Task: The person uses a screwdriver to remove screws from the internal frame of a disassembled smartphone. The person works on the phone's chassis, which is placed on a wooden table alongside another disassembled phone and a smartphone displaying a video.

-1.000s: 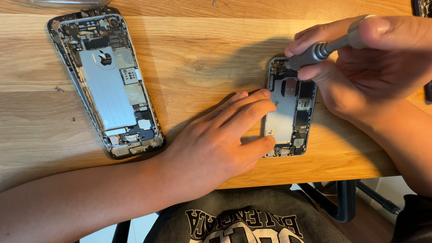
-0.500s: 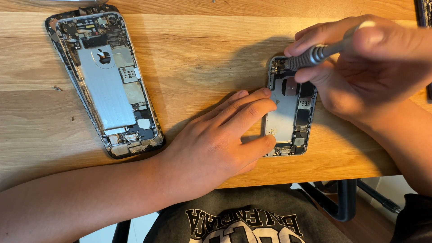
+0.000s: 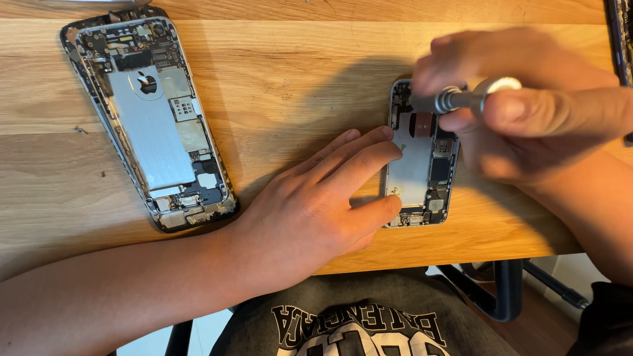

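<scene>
Over smaller phone [image 3: 422,168], right hand [image 3: 521,105] now blurred.

On the counter [image 3: 277,86], the small opened phone [image 3: 422,165] lies just right of the left hand [image 3: 310,211] fingers [image 3: 359,155], which touch its edge, under the right hand [image 3: 527,112] fingers holding a screwdriver [image 3: 461,99], while the larger opened phone [image 3: 148,118] lies well left.

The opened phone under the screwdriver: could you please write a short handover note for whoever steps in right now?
Left hand: flat on the wooden table, fingertips pressing the left edge of the small opened phone.
Right hand: gripping a metal screwdriver above that phone's upper end; the tip is hidden.
A second opened phone lies untouched at far left.
Done: both phones are open.
Left: which screws remain cannot be told.
</scene>
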